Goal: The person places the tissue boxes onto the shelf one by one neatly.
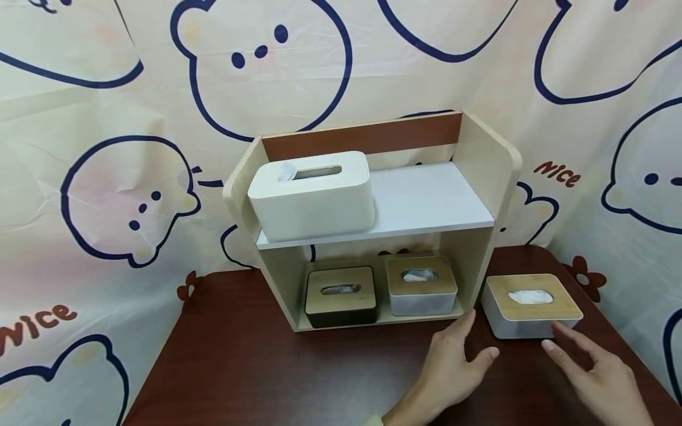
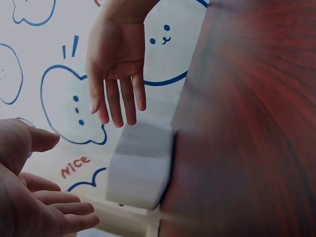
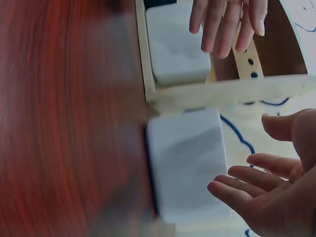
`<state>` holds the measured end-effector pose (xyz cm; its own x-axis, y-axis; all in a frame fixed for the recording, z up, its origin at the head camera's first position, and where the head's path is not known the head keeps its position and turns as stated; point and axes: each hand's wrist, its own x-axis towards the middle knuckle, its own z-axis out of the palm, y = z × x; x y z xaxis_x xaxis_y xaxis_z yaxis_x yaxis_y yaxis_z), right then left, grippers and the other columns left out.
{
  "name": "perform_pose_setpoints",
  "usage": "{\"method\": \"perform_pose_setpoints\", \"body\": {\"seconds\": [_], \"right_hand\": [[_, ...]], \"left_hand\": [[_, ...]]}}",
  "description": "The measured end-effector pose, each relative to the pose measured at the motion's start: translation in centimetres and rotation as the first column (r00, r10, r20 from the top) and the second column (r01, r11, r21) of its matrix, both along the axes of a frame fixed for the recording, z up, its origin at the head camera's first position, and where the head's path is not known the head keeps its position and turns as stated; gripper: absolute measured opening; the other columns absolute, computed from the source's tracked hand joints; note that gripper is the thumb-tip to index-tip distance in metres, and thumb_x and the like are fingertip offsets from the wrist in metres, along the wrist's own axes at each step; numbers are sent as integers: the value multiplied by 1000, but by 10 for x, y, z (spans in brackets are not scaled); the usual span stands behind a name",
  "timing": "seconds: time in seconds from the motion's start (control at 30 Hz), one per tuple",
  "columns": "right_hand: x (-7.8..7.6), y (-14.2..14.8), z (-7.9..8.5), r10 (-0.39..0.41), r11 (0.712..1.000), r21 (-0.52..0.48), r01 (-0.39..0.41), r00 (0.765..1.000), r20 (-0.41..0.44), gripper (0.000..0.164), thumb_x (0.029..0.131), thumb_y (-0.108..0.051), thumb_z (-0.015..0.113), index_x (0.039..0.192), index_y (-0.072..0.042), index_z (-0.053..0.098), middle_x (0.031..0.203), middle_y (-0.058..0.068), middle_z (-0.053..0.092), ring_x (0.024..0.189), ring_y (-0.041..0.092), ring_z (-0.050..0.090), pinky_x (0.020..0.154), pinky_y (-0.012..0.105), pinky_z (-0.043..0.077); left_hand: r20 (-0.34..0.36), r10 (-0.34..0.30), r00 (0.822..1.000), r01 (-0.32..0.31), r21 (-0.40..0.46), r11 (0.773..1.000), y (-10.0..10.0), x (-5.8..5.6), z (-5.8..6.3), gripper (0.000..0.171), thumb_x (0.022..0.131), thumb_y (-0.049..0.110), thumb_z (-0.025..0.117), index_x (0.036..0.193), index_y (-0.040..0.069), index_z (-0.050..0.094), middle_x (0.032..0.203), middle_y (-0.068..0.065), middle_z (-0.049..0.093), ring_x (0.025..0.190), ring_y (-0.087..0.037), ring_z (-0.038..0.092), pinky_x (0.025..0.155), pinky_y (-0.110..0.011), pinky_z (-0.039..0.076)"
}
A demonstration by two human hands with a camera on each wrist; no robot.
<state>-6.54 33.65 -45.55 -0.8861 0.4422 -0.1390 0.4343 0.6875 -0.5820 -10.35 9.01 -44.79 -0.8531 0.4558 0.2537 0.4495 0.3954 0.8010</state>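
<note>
A white tissue box with a wood-look lid [image 1: 519, 310] sits on the table just right of a small two-tier shelf [image 1: 492, 177]. My left hand [image 1: 450, 364], fingers extended, is between the shelf's lower right corner and this box. At the box's front right is my right hand [image 1: 597, 370], its fingertips close to the front wall and the thumb apart from the index finger. In the right wrist view both hands, the right [image 3: 276, 185] and the left [image 3: 229, 22], hold nothing. The left wrist view shows the box's white side [image 2: 140, 168] below the right hand's fingers.
On the shelf's lower level stand a black tissue box with a wood-look lid [image 1: 341, 310] and a white one with a wood-look lid [image 1: 423, 305]. A large cream tissue box [image 1: 314, 207] occupies the upper board's left. Cartoon-print curtain [image 1: 133, 195] surrounds the dark wooden table [image 1: 256, 373].
</note>
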Motion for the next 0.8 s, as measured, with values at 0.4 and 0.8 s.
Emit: {"method": "perform_pose_setpoints", "body": {"seconds": [0.4,0.8], "right_hand": [[-18,34,-14,-93,994,-56,93,996,10,92,107,-45,64,166,10,19,157,47,37,140,63,46,103,68,52],[-43,72,-31,161,978,-118,-169,984,-78,112,107,-45,66,163,16,-9,160,54,15,140,74,33,82,29,66]], "left_hand": [[155,57,986,-48,-58,997,34,-13,-9,78,102,43,73,164,7,43,167,-7,48,152,-17,48,120,-31,48],[292,125,948,-99,-103,990,69,-21,-19,90,95,42,80,168,12,37,171,-3,42,152,-18,47,120,-34,49]]}}
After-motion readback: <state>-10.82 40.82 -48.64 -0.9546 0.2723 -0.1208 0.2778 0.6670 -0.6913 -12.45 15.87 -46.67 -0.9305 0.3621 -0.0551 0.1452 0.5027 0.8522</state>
